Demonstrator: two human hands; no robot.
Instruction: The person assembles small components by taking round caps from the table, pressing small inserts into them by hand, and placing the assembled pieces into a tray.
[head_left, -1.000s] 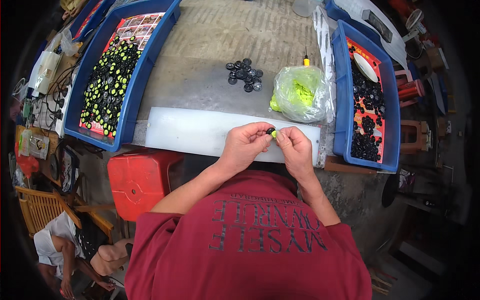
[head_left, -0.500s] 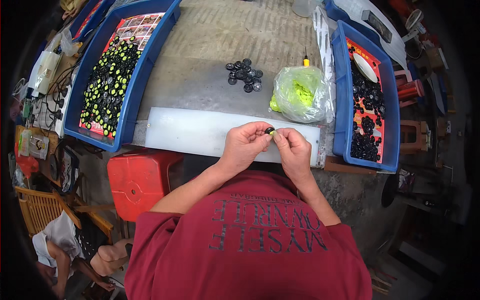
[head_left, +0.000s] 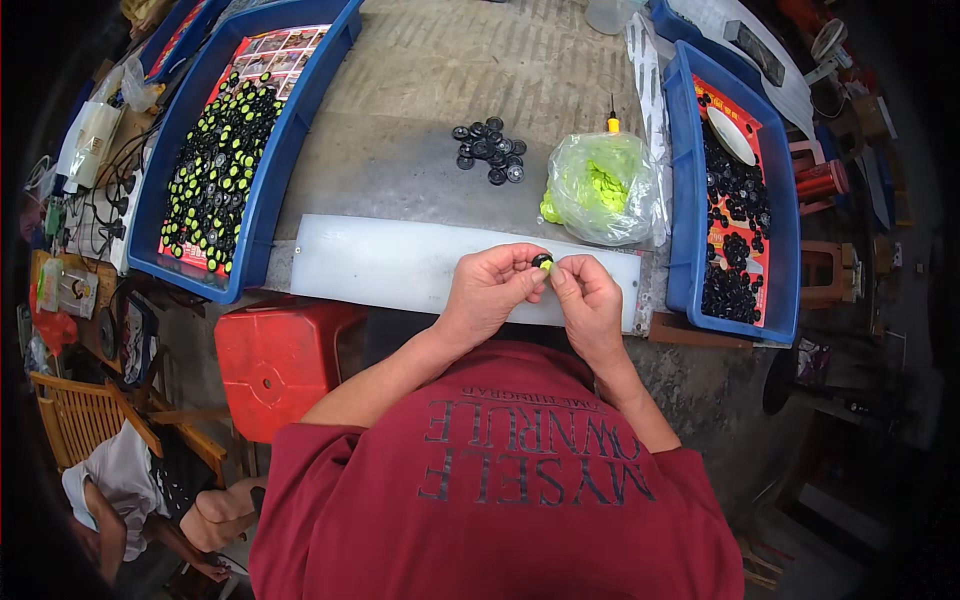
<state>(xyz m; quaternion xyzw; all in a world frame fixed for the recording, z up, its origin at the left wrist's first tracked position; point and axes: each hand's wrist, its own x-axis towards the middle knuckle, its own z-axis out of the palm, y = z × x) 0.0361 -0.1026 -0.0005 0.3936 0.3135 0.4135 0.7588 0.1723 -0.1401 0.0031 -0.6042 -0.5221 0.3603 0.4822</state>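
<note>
My left hand (head_left: 490, 288) pinches a small round black part (head_left: 541, 260) between thumb and fingers, above the near white board (head_left: 380, 265). A yellow-green piece (head_left: 546, 265) shows on its near face. My right hand (head_left: 590, 300) meets it from the right, thumb and forefinger closed at the edge of the yellow-green piece; the fingertips partly hide it. Beyond my hands lies a loose cluster of black round parts (head_left: 490, 148). An open clear plastic bag (head_left: 603, 205) of yellow-green pieces sits right of the cluster.
On the left, a blue tray (head_left: 262, 215) holds many black parts with yellow-green centres. A blue tray (head_left: 683, 210) on the right holds black parts and a white dish (head_left: 731, 136). A yellow-handled pointed tool (head_left: 612, 122) stands behind the bag. A red stool (head_left: 275, 365) and a seated person (head_left: 125, 490) are at left.
The black part has tilted slightly, showing more of its yellow-green face. My right thumb has drawn back a little from it. The trays, bag and cluster are unmoved.
</note>
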